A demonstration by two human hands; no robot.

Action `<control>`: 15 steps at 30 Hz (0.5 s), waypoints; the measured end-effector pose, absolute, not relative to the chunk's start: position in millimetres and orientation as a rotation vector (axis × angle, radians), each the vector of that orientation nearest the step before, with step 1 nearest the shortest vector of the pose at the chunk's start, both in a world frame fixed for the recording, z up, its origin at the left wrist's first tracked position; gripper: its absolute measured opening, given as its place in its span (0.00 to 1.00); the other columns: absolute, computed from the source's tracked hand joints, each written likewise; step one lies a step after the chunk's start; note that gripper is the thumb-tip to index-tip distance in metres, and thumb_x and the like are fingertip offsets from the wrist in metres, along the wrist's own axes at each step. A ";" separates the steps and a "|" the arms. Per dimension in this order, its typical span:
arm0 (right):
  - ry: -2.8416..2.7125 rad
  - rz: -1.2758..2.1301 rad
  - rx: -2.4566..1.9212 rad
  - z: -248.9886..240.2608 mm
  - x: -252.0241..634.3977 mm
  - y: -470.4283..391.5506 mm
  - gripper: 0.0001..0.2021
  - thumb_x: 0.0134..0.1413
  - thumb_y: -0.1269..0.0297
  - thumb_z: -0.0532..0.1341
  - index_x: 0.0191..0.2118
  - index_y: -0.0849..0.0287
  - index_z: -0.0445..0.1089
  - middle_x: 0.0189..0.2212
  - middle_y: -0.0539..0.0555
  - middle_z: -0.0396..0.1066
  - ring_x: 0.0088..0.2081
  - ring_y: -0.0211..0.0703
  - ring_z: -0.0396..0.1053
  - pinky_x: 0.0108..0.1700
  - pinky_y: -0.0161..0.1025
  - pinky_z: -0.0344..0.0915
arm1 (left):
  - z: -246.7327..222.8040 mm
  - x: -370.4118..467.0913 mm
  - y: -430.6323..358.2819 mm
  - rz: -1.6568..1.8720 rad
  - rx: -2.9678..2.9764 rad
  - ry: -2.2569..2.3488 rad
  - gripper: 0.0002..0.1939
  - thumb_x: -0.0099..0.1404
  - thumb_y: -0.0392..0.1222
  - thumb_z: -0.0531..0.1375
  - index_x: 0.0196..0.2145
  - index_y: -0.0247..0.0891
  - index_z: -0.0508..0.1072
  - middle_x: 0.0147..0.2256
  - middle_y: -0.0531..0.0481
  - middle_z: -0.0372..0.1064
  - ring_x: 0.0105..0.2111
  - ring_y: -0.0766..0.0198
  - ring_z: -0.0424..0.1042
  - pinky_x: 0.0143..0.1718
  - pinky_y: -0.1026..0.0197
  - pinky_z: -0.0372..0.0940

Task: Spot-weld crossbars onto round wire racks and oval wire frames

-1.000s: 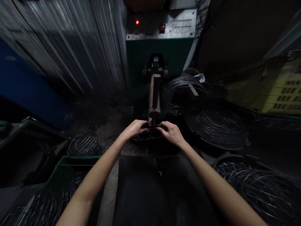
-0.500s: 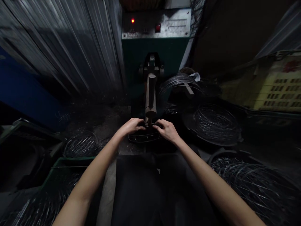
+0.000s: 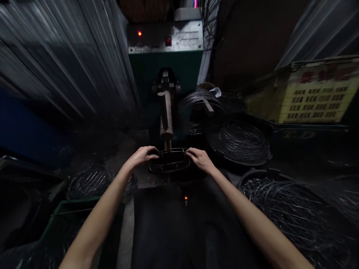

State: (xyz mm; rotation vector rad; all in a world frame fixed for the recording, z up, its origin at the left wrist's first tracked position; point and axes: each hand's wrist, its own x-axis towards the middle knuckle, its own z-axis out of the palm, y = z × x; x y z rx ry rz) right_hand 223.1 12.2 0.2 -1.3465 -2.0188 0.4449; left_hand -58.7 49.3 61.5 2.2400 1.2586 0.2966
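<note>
Metal frame (image 3: 168,172): by the rod (image 3: 168,145); best kept level.
Left hand (image 3: 141,156): pinches its nine o'clock end.
Right hand (image 3: 201,158): pinches three o'clock, best clear of rod.

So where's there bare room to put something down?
Dark cloth between the forearms, below the wire frame, looks mostly bare, except one glowing spot. Crowded: the right, with wire coils in tubs; the left, with a green crate and wire grids.
</note>
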 end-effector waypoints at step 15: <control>-2.139 0.371 -1.464 30.1 176.3 1.6 0.09 0.56 0.56 0.59 0.34 0.54 0.71 0.30 0.49 0.71 0.32 0.39 0.67 0.31 0.33 0.56 | 61.1 -28.7 31.2 0.310 2.397 1.306 0.13 0.59 0.42 0.61 0.40 0.33 0.74 0.35 0.47 0.73 0.35 0.62 0.71 0.35 0.66 0.61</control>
